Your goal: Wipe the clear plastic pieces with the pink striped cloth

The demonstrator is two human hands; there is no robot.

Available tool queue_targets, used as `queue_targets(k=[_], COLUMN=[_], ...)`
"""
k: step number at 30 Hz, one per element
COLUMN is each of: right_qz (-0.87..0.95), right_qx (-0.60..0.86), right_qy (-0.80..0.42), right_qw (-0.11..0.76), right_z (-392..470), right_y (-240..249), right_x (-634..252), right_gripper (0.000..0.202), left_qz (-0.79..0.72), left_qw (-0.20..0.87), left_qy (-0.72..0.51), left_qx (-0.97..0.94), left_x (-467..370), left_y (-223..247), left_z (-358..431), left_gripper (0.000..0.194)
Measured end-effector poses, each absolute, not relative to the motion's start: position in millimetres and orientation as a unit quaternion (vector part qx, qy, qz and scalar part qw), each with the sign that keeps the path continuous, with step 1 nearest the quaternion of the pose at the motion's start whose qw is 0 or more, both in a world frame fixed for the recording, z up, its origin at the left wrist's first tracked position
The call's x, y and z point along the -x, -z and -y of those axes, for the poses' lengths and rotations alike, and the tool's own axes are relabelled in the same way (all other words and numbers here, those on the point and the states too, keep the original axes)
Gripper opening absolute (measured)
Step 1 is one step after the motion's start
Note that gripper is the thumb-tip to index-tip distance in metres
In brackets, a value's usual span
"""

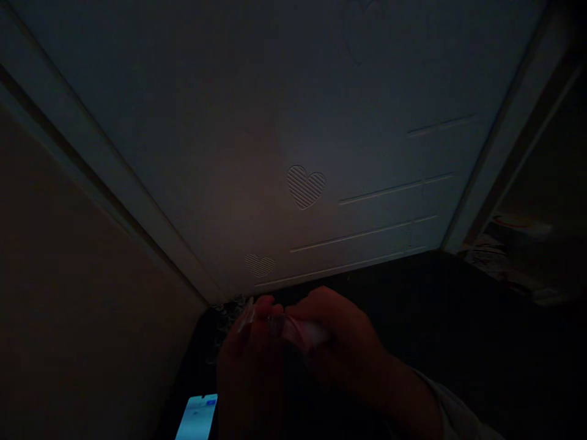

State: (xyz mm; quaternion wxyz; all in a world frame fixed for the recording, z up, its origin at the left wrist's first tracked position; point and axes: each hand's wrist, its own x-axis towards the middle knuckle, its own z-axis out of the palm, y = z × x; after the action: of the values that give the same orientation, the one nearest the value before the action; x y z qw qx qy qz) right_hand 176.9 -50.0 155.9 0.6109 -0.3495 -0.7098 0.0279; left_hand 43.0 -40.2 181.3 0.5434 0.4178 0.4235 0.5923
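The picture is very dark. At the bottom centre, my left hand (251, 351) is closed, and a small, clear, shiny piece (246, 316) shows between its fingers. Beside it on the right, my right hand (342, 330) is wrapped round a pale pinkish-white item (305, 333), whose kind the dimness hides. The near end of this item reaches toward the left fingertips; whether they touch it I cannot tell. Just behind my left hand, several small, clear, curved pieces (221, 315) lie on the dark surface.
A lit phone (197, 418) lies at the lower left. The dark surface (413, 318) runs up to a pale panel (229, 153) with grooved hearts and lines. A wall (68, 275) stands on the left. Indistinct light items (495, 250) are at the right.
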Motion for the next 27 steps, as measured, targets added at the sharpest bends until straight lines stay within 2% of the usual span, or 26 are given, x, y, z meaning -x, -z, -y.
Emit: queue_targets(k=[4, 8, 13, 18, 22, 27], right_qz=[0.706, 0.692, 0.695, 0.715, 0.713, 0.711], right_qx=[0.397, 0.409, 0.371, 0.352, 0.336, 0.335], right_qy=[-0.103, -0.149, -0.017, 0.109, 0.146, 0.131], right_qw=[0.578, 0.576, 0.616, 0.595, 0.598, 0.604], right_z=[55, 57, 50, 43, 42, 44], right_y=[-159, -160, -155, -149, -149, -150], right_x=[-177, -177, -177, -181, -181, -181], right_gripper=[0.023, 0.018, 0.009, 0.008, 0.008, 0.009], left_qz=[-0.408, -0.396, -0.422, -0.438, -0.470, -0.475], left_qw=[0.524, 0.535, 0.494, 0.488, 0.495, 0.497], left_qy=[-0.600, -0.614, -0.621, -0.581, -0.566, -0.574], left_qx=[-0.446, -0.425, -0.438, -0.482, -0.463, -0.445], left_x=[-46, -55, -59, -52, -53, -53], left_y=[-183, -182, -176, -175, -179, -176], left_z=[38, 44, 45, 42, 42, 43], left_gripper=[0.007, 0.004, 0.015, 0.013, 0.019, 0.021])
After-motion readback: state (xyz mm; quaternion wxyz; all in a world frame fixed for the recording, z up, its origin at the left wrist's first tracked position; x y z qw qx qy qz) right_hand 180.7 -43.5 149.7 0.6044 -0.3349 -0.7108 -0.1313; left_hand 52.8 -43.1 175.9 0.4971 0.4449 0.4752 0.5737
